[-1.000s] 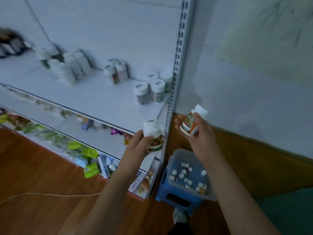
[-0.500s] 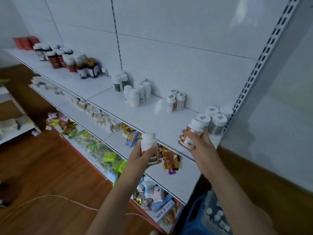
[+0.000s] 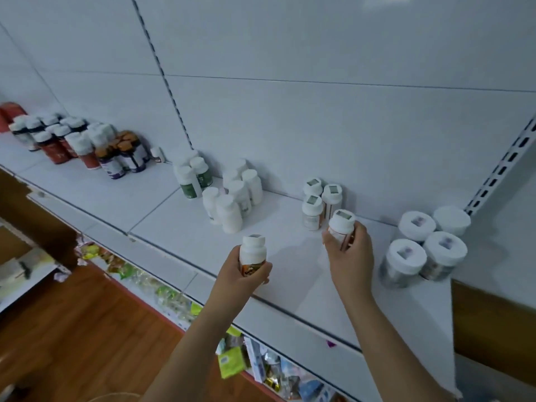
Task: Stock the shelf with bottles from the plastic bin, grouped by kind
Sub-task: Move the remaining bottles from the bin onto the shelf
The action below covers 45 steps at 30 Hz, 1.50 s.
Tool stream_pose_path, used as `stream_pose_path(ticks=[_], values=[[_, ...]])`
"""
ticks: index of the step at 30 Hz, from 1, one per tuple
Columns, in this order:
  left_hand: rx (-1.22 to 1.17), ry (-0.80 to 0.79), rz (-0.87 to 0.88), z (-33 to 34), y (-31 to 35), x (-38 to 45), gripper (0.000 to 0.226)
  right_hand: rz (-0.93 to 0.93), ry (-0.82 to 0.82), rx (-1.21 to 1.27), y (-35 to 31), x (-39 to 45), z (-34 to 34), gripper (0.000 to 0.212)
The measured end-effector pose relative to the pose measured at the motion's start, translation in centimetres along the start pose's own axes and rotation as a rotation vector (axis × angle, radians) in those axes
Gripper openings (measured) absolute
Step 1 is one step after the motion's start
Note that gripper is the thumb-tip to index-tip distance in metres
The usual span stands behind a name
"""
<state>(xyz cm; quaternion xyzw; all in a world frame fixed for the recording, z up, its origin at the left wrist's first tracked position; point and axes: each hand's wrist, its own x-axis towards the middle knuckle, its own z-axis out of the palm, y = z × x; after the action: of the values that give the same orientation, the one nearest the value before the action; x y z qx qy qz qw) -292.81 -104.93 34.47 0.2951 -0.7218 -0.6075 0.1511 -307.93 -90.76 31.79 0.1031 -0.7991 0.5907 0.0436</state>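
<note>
Low in the frame two bare forearms reach up and away toward the shelf (image 3: 290,265). The left hand (image 3: 242,275) is at lower centre, its grip curled round the base of a white-capped bottle (image 3: 252,255), which it holds upright over the front part of the shelf; gripped low like that, the cap and the orange of the label stay in sight, which probably helps in matching it to its kind. Right of centre and a little farther in, the right hand (image 3: 349,250) wraps its fingers round a second bottle (image 3: 340,229) of the same look, upright and at or just above the shelf surface; whether it has touched down cannot be told. It sits just beside and in front of a trio (image 3: 319,198) of bottles with the same grey-patched caps, so the placing reads as adding to that group, and the left bottle likely belongs there too. To the right of that hand stand four wide jars (image 3: 420,248) near the slotted upright, kept apart as their own kind. Farther left along the back panel come plain white bottles (image 3: 235,198), then green-labelled ones (image 3: 193,181), and in the upper left dark and red ones (image 3: 87,143), each cluster separate. The bin is out of view. Packets fill the lower shelves at the bottom.
</note>
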Motion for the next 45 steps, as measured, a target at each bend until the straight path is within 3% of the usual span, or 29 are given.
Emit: stream_pose_path(ticks=[5, 9, 12, 16, 21, 26, 28, 35, 40, 45], values=[[0.067, -0.015, 0.051, 0.4, -0.9, 4.2, 0.029, 0.061, 0.039, -0.138, 1.9, 3.4, 2.1, 0.041], [0.067, -0.06, 0.054, 0.8, -1.6, 5.9, 0.03, 0.098, 0.0, -0.259, 1.9, 2.3, 2.3, 0.073], [-0.007, -0.121, 0.047, 1.2, -1.6, 6.7, 0.032, 0.133, -0.017, -0.305, 1.7, 0.8, 1.6, 0.081], [0.029, -0.185, 0.095, 1.0, -1.3, 8.0, 0.034, 0.083, -0.076, -0.488, 1.8, -2.4, 1.2, 0.075], [0.122, -0.238, 0.167, 1.2, -0.5, 9.7, 0.044, 0.014, 0.005, -0.826, 2.2, -4.3, 2.2, 0.057], [0.166, -0.176, 0.296, 2.9, 1.7, 11.4, 0.053, -0.014, 0.042, -0.91, 1.7, -4.2, 2.2, 0.055], [0.284, -0.155, 0.384, 3.7, 1.6, 12.3, 0.054, 0.0, 0.039, -0.923, 1.4, -4.0, 2.3, 0.054], [0.587, -0.243, 0.561, 2.9, -3.0, 13.2, 0.063, -0.008, 0.067, -0.928, 1.4, -3.8, 2.4, 0.047], [0.744, -0.277, 0.731, 2.2, -4.3, 13.3, 0.061, -0.009, 0.081, -0.923, 1.3, -3.9, 2.6, 0.047], [0.835, -0.208, 0.778, 4.2, -3.4, 14.2, 0.056, 0.003, 0.06, -0.922, 1.4, -3.8, 2.7, 0.046]])
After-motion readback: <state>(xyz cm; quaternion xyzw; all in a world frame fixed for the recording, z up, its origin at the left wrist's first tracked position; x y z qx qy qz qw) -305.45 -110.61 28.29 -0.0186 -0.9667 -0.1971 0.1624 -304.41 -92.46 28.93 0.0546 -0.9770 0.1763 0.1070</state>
